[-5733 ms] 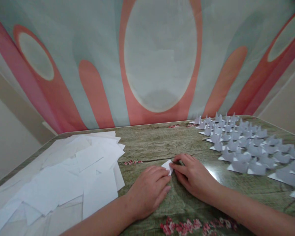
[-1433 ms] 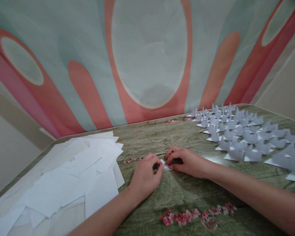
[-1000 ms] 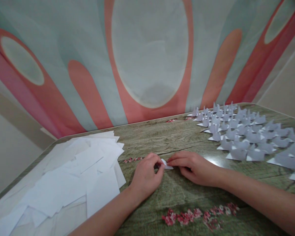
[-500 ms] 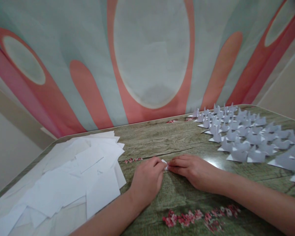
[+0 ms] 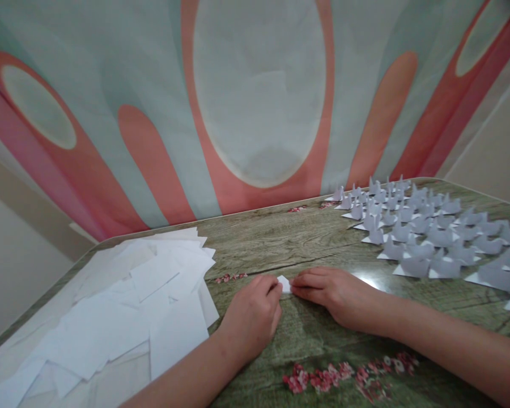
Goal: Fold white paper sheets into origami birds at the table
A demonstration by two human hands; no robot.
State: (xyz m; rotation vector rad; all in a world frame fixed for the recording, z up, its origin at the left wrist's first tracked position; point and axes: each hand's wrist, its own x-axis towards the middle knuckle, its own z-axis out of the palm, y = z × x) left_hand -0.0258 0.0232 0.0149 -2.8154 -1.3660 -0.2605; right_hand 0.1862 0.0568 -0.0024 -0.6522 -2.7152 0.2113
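Note:
Between my two hands, low over the wood-patterned table, a small white folded piece of paper point(image 5: 284, 284) shows a pointed top edge. My left hand point(image 5: 254, 309) is closed at its left side, thumb and fingers pressed together on the paper. From the right, my right hand point(image 5: 329, 292) pinches the opposite side, its fingers closed and pointing left. Most of the paper is covered by the fingertips, so its full shape is hidden.
A loose pile of white paper sheets point(image 5: 110, 306) spreads over the left of the table point(image 5: 255, 243). Rows of folded white paper birds point(image 5: 408, 226) stand at the right. A patterned cloth backdrop point(image 5: 259, 113) rises behind the table's far edge.
My left fingers have drawn slightly left and down, so more of the folded paper shows between the hands. My right hand has hardly moved.

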